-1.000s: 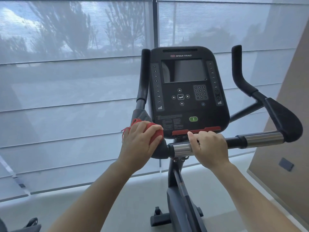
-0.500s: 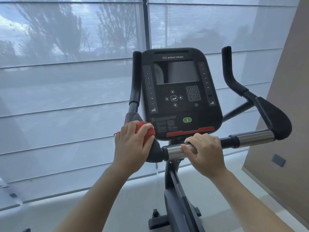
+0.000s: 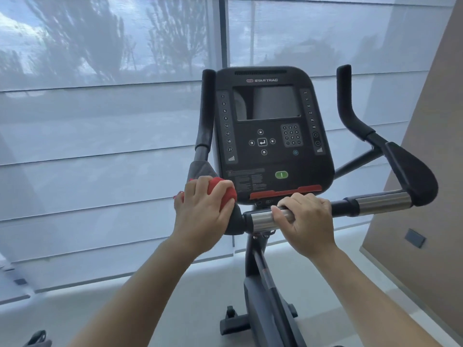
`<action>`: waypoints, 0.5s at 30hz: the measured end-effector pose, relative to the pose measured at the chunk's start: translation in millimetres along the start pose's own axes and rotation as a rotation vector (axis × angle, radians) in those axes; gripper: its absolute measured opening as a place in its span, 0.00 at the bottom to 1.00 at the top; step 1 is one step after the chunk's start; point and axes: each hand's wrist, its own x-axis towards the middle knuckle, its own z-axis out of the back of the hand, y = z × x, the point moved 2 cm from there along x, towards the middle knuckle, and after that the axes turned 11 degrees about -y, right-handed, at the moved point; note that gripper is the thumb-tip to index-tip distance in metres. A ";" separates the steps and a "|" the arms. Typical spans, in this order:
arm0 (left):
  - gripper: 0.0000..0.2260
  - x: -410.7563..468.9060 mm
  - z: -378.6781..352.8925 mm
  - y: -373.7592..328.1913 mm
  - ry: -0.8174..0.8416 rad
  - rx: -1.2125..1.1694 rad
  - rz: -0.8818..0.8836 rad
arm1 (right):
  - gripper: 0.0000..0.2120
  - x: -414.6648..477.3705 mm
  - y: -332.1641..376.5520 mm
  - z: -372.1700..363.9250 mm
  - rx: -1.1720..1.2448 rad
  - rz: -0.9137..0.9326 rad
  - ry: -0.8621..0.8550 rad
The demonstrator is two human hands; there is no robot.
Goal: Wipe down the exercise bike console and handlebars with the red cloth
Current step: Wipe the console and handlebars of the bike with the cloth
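Gym or fitness room: an upright exercise bike (image 3: 265,246) with a button-covered console (image 3: 273,136) stands on a pale floor (image 3: 150,316) before tall, blind-covered windows (image 3: 100,121).

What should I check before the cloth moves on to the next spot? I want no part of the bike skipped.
1. Red cloth in the left hand: ok, bunched under the fingers.
2. Cloth touching the left handlebar pad: ok, pressed on its lower end.
3. Right hand steadying the bike: ok, closed round the chrome bar.
4. Console wiped: cannot tell; the cloth is beside it, not on it.
5. Right handlebar pad wiped: cannot tell; no hand is near it.
6. Path up the left upright grip: ok, nothing in the way.
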 end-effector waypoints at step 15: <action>0.13 61.9 -20.4 6.7 0.094 0.118 0.062 | 0.21 -1.1 1.0 -3.5 -0.029 -0.048 -0.010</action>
